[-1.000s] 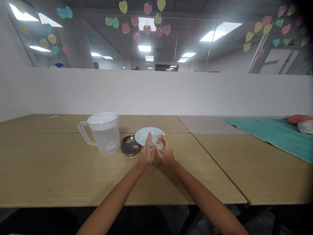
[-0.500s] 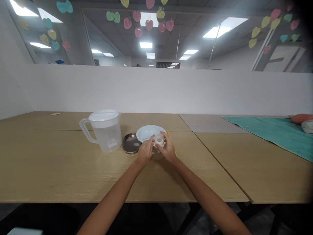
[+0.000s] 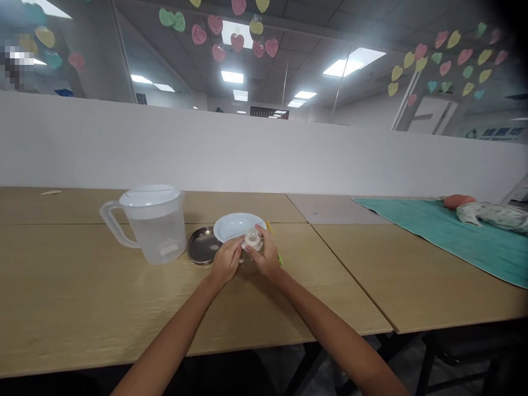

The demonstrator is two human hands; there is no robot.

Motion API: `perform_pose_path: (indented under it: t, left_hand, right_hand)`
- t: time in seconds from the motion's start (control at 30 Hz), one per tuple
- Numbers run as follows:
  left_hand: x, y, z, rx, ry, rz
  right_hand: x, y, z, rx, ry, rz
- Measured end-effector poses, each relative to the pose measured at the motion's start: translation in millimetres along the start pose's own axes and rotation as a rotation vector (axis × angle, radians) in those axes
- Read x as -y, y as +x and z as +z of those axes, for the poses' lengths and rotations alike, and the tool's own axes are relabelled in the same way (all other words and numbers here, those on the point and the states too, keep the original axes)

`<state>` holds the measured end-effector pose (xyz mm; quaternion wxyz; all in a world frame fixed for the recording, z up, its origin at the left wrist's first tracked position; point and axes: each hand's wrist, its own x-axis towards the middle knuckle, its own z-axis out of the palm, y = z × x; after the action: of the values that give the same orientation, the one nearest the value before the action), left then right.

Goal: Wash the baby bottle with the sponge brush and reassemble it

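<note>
Both my hands are closed around what looks like a small baby bottle [image 3: 253,240], with a clear domed cap over a white ring. My left hand [image 3: 226,260] grips its left side, the fingers pressed together. On the other side my right hand [image 3: 266,256] has its thumb and fingers around the ring and cap. The lower part of the bottle is mostly hidden by my hands. Just behind is a white plate [image 3: 225,225], partly covered by the hands. A round metal dish [image 3: 202,246] lies left of my left hand.
A clear lidded pitcher [image 3: 160,234] stands at the left, its handle pointing left. Yellow-green things [image 3: 280,258] show partly behind my right hand. On the right, a teal cloth [image 3: 429,231] bears a doll-like figure [image 3: 495,214]. A white wall [image 3: 231,154] rises behind the table.
The view has turned to the right, so the table's things appear further left and more of the doll-like figure shows. My hands keep hold of the bottle.
</note>
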<state>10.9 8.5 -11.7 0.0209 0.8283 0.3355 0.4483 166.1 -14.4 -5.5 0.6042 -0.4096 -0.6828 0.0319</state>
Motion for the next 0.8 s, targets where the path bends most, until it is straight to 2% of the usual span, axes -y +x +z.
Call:
perform_pose_path:
  t: [0.2,0.37,0.6,0.8]
  left_hand:
    - [-6.5,-2.4,-2.4,0.003,0.085,0.009]
    - [-2.5,-6.6,-3.0,0.083,0.058,0.117]
    - [-4.8,-3.7,0.4,0.072,0.125,0.005]
    - [-6.0,-3.2,-0.4,0.035,0.131,0.022]
  right_hand:
    - [4.3,0.0,1.3,0.007,-0.142,-0.089]
    - [5.7,0.7,2.0,0.001,-0.233,-0.104]
    - [4.0,2.2,-8.0,0.127,-0.130,-0.194]
    - [0.9,6.5,-14.2,0.197,-0.106,-0.190]
